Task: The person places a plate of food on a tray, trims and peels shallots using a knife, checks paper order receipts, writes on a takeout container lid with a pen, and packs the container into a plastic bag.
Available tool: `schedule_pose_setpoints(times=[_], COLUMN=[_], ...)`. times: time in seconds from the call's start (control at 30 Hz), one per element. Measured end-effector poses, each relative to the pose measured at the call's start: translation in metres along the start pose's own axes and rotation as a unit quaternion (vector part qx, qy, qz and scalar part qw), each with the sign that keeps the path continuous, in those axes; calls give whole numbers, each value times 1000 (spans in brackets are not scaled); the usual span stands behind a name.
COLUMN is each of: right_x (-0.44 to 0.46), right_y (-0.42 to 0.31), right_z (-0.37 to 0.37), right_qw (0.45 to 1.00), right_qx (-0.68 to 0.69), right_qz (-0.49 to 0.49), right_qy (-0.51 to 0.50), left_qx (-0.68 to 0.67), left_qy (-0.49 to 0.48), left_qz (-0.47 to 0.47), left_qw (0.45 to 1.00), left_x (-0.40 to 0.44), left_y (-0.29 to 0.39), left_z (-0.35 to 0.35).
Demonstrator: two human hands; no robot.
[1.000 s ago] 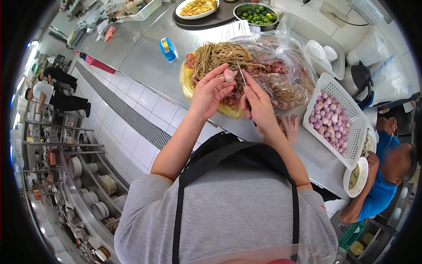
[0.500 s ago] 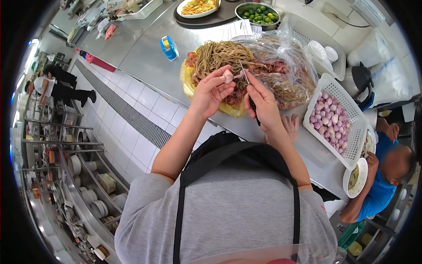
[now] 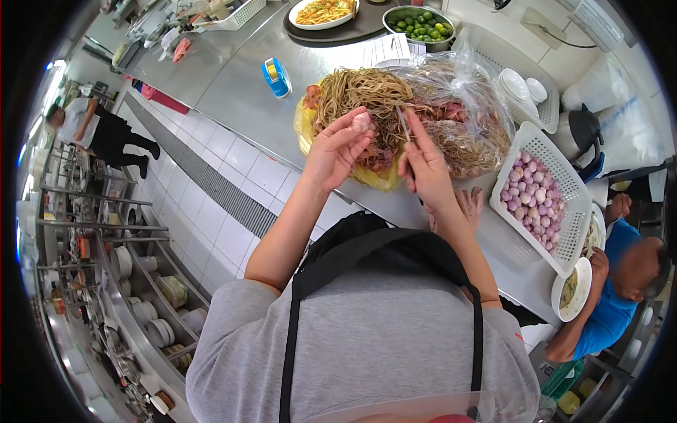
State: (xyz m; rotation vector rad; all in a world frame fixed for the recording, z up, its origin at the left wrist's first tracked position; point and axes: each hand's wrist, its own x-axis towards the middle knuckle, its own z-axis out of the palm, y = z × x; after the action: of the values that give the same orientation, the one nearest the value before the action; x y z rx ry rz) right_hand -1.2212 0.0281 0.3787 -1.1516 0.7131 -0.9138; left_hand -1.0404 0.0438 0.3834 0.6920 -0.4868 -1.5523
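The left hand [image 3: 330, 156] is pinching a pale-pink bulb [image 3: 362, 123] between closed fingertips, over the yellow bag [image 3: 304, 130]. The knife [image 3: 405, 127] is drawing rightward, apart from the bulb; trimming is apparently pausing. The right hand [image 3: 429, 173] is gripping the knife.

Gap between left hand [image 3: 333, 154], right hand [image 3: 430, 173]; 2 bags [image 3: 465, 106] beyond.

Counter [image 3: 247, 77]: smooth, shiny metal | Basket [image 3: 577, 211]: white perforated plastic | Apron [image 3: 374, 247]: black cloth | Sheet [image 3: 386, 51]: white paper
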Motion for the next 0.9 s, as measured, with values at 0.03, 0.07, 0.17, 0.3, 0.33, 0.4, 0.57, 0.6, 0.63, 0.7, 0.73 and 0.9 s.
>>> schedule_pose_setpoints(times=[0.03,0.07,0.17,0.3,0.33,0.4,0.57,0.6,0.63,0.7,0.73,0.9], right_x=[-1,-3,-2,-6,-6,-4,-4,-5,-6,-7,-7,-8], right_y=[-1,0,5,-6,-5,-3,3,3,2,0,0,3], right_z=[4,6,9,18,18,17,16,16,16,16,16,17], right_qw=[1000,999,996,992,990,985,980,981,981,982,982,980], right_qx=[-17,-34,-74,-117,-129,-154,-174,-172,-168,-161,-165,-165], right_qz=[3,5,11,-34,-46,-69,-86,-86,-85,-84,-89,-104], right_qy=[-19,-38,-50,-41,-41,-43,-42,-40,-40,-41,-41,-26], left_qx=[10,13,27,66,77,98,177,190,202,203,204,266], left_qy=[5,5,13,10,2,-2,-18,-21,-25,-23,-23,-37], left_qz=[3,4,9,20,22,21,40,43,46,44,42,39], left_qw=[1000,1000,999,998,997,995,983,981,978,978,978,962], left_x=[0,-1,-3,-5,-6,-7,-10,-9,-9,-9,-9,-7], left_y=[-1,-1,0,-1,0,-1,0,0,1,1,1,4], left_z=[-1,0,3,6,8,9,14,14,13,14,15,12])
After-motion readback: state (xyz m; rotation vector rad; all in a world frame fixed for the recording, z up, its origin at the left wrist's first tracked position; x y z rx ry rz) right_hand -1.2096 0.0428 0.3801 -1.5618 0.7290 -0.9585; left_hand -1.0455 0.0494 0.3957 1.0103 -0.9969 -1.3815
